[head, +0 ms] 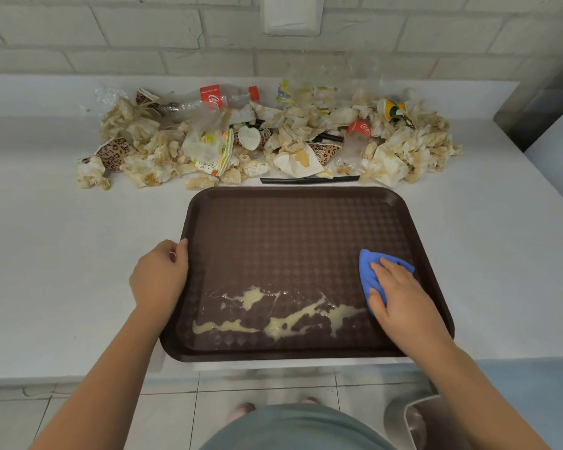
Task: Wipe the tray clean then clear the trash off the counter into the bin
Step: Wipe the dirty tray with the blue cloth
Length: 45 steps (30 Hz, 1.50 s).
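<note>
Bright, even, soft light; faint shadows; wide-angle bending at edges; trash slightly soft

- A food-service clean-up spot, likely a cafeteria or canteen.
- A brown serving tray point(306, 228), smeared with pale sauce point(286, 326), lies on a white counter point(62, 254).
- Stained napkins point(416, 147), paper cups point(113, 154), soda bottles point(212, 99) and straws point(309, 180) are heaped against a white brick wall point(111, 34).
- Below the counter are pale floor tiles point(163, 417) and a metal bin point(416, 420).

The left grip point(159, 277) clamps, right grip point(400, 297) presses flat.
</note>
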Each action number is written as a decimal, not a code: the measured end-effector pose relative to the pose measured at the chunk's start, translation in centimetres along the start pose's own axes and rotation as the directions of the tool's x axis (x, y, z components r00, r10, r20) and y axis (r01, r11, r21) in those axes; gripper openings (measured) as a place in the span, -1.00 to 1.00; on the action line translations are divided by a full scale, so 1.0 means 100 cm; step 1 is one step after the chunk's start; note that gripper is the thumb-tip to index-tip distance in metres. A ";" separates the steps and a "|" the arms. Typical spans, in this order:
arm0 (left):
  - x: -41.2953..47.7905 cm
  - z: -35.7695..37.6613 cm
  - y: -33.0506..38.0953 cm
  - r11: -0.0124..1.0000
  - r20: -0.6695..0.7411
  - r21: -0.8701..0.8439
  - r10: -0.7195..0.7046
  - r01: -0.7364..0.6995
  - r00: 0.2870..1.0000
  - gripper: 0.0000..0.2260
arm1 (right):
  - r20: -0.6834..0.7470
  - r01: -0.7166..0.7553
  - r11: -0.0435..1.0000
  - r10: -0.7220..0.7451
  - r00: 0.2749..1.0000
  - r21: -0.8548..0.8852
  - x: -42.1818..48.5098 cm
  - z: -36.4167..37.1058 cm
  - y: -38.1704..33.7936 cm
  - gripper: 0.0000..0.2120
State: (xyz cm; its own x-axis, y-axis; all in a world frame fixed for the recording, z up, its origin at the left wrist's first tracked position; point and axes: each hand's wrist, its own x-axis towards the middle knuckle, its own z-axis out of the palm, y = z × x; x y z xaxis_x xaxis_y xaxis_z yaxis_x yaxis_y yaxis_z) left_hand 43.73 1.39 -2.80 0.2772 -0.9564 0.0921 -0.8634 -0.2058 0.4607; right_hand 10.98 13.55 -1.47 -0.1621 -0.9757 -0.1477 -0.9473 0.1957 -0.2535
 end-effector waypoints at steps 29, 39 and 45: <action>-0.005 -0.004 0.005 0.999 0.023 -0.041 0.000 0.001 1.000 -0.61 | -0.053 -0.189 0.982 0.188 0.981 -0.025 -0.042 0.023 -0.030 -0.43; -0.003 -0.003 0.000 0.999 0.023 -0.041 0.003 -0.002 1.000 -0.62 | -0.239 -0.054 0.950 0.132 0.962 0.307 -0.042 -0.021 0.009 -0.53; -0.002 0.000 -0.001 1.000 0.033 -0.012 -0.005 0.006 0.999 -0.64 | -0.149 -0.074 0.996 0.080 0.986 0.050 -0.049 0.018 0.010 -0.26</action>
State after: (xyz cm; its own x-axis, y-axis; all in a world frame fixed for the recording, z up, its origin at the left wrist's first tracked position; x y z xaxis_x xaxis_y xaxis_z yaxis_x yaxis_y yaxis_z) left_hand 43.79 1.56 -2.86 0.2676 -0.9616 0.0605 -0.8567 -0.2087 0.4717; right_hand 11.34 18.65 -2.71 -0.2771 -0.9606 -0.0236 -0.9177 0.2718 -0.2896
